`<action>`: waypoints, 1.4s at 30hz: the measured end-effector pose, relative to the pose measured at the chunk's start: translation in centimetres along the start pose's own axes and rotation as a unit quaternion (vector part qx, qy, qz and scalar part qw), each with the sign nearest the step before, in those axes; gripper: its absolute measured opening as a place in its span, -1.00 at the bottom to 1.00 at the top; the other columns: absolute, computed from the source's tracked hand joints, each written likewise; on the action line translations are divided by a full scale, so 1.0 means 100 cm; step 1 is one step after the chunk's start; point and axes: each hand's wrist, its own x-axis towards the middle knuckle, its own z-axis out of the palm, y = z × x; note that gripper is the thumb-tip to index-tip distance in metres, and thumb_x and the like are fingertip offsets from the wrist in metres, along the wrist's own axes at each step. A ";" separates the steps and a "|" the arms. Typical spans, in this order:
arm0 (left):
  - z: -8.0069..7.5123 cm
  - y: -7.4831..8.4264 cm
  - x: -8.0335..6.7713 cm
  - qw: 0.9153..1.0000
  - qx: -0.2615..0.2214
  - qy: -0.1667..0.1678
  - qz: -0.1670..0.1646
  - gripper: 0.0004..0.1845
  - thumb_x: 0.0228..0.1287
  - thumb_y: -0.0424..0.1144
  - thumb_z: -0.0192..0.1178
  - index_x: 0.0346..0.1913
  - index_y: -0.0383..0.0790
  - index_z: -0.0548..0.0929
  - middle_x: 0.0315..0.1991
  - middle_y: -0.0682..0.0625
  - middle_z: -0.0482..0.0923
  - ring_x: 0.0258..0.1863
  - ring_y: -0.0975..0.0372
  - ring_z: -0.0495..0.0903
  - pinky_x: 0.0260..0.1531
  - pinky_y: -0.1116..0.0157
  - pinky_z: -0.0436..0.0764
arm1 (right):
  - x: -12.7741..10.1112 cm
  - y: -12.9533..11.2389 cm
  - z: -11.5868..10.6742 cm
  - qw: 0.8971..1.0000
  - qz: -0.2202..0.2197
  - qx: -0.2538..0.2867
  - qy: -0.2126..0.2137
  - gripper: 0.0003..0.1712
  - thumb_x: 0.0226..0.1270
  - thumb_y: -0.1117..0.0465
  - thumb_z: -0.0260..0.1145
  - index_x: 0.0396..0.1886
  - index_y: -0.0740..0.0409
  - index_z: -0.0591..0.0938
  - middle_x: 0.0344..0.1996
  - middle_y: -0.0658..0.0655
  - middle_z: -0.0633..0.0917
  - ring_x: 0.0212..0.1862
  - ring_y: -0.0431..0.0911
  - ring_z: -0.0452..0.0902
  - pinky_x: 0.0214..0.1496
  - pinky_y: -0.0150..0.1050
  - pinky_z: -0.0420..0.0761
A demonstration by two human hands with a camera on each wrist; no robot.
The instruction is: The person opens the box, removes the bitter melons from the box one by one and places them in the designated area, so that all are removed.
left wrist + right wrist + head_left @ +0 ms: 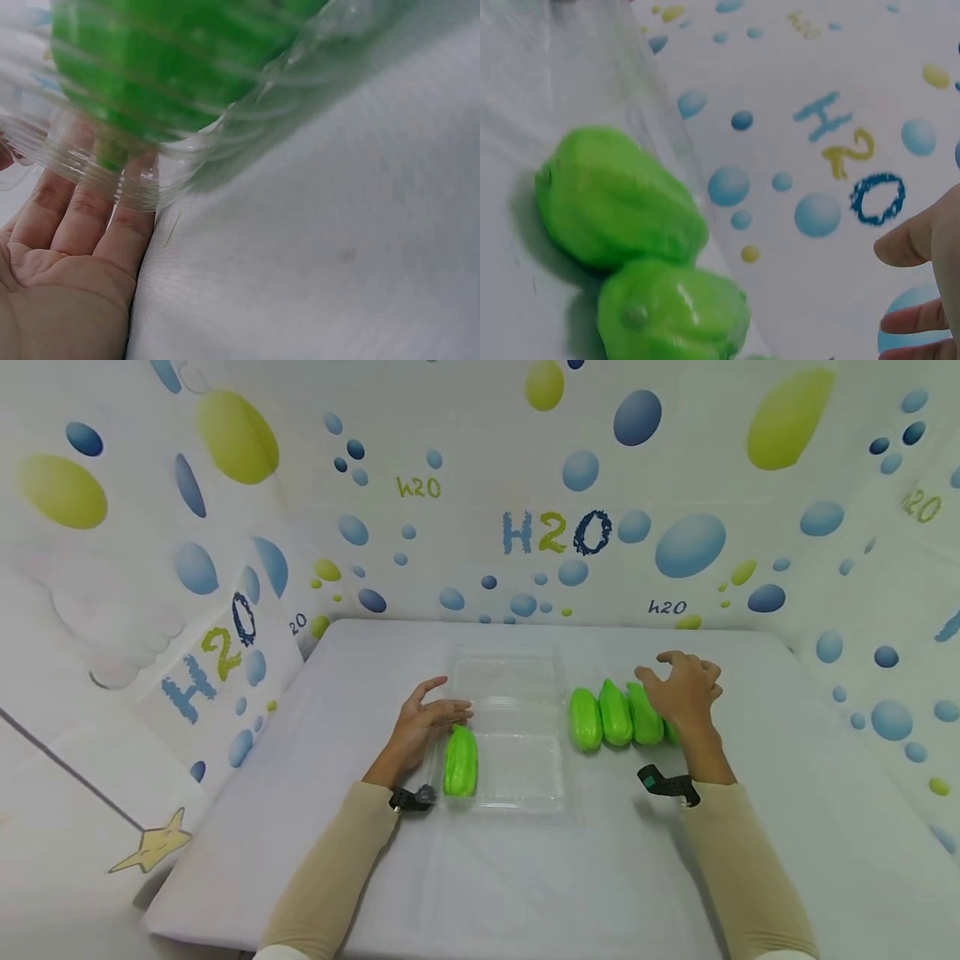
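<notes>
A clear plastic clamshell box (pixel 522 768) lies with its lid (pixel 504 679) folded back. One bright green, ridged vegetable (pixel 461 762), like a long pepper or small papaya, lies along the left side of its base. My left hand (pixel 427 725) is at the box's left edge; in the left wrist view, its straight fingers (pixel 84 214) reach against the clear plastic wall. Several more green vegetables (pixel 586 719) lie side by side to the right of the box. Over the right end of that row is my right hand (pixel 684 689), thumb and fingers spread, holding nothing. It partly hides the rightmost vegetable.
The table has a white cloth (pixel 600 877) with its far edge against a wall sheet (pixel 480 552) printed with blue and green bubbles. Similar printed sheets stand at the left and right. Each wrist carries a black strap with a camera.
</notes>
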 end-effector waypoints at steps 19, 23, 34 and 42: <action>0.006 0.010 -0.006 1.000 -0.007 0.005 -0.002 -0.36 0.36 -0.42 0.05 0.41 -0.19 0.04 0.01 -0.31 0.57 0.03 -0.15 0.55 0.07 0.01 0.51 | -0.038 -0.081 0.041 0.976 -0.165 -0.020 -0.143 -0.44 0.21 -0.09 0.24 0.11 0.15 0.51 0.16 0.20 0.49 0.30 0.14 0.17 0.17 0.27 0.17; 0.006 0.009 -0.005 1.000 -0.008 0.003 -0.005 -0.36 0.36 -0.42 0.05 0.41 -0.16 0.05 0.01 -0.31 0.57 0.03 -0.14 0.55 0.07 0.03 0.51 | -0.046 -0.088 0.048 0.967 -0.200 -0.032 -0.151 -0.42 0.19 -0.11 0.26 0.10 0.13 0.51 0.12 0.17 0.49 0.27 0.11 0.21 0.15 0.23 0.20; 0.009 0.013 -0.006 1.000 0.009 -0.005 -0.003 -0.37 0.39 -0.40 0.00 0.42 -0.22 -0.01 0.04 -0.35 0.54 0.04 -0.14 0.55 0.09 0.03 0.50 | -0.056 -0.098 0.051 0.958 -0.239 -0.009 -0.156 -0.42 0.19 -0.09 0.28 0.10 0.15 0.49 0.14 0.12 0.49 0.25 0.06 0.27 0.24 0.12 0.31; 0.000 -0.006 0.003 1.000 0.012 0.004 0.000 -0.34 0.39 -0.34 0.05 0.43 -0.21 -0.02 0.02 -0.28 0.58 -0.01 -0.05 0.61 0.04 0.08 0.55 | -0.064 -0.103 0.058 0.945 -0.281 -0.029 -0.162 -0.46 0.18 -0.10 0.27 0.07 0.10 0.50 0.11 0.09 0.51 0.23 0.02 0.30 0.20 0.08 0.37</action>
